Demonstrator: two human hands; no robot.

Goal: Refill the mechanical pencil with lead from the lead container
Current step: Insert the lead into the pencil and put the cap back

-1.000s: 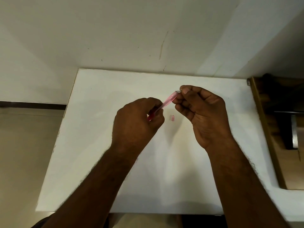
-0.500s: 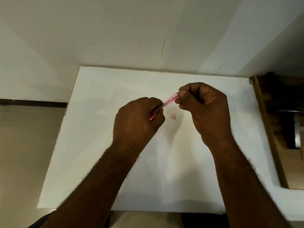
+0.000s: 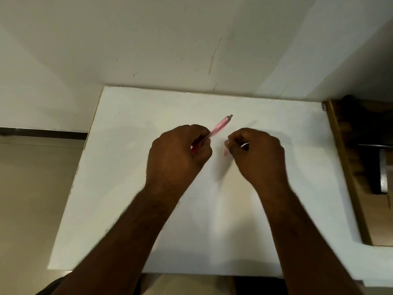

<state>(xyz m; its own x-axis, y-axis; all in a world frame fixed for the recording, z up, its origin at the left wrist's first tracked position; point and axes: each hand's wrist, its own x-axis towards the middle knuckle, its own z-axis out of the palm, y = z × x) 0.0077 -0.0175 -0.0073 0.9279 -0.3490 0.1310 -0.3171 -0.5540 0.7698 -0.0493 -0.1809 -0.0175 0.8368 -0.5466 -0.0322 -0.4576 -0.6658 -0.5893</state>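
Note:
My left hand (image 3: pixel 178 154) grips the lower part of a translucent pink mechanical pencil (image 3: pixel 220 127). The pencil slants up and to the right, and its grey top end is bare. My right hand (image 3: pixel 257 154) hovers just right of the pencil, apart from it, with the fingers curled in. A thin white sliver (image 3: pixel 244 145) shows between its fingers; I cannot tell what it is. A small pink piece (image 3: pixel 225 152) lies on the white table (image 3: pixel 131 188), just under my right fingertips. No lead container is visible.
The table's back edge meets a pale wall. Its left edge drops to a beige floor (image 3: pixel 32 199). A brown wooden surface (image 3: pixel 348 167) with a dark metal object (image 3: pixel 382 169) adjoins the table on the right.
My right hand has let go of the pencil's top end and drawn back down and to the right. The pencil's grey end is now uncovered. My left hand still holds the pencil.

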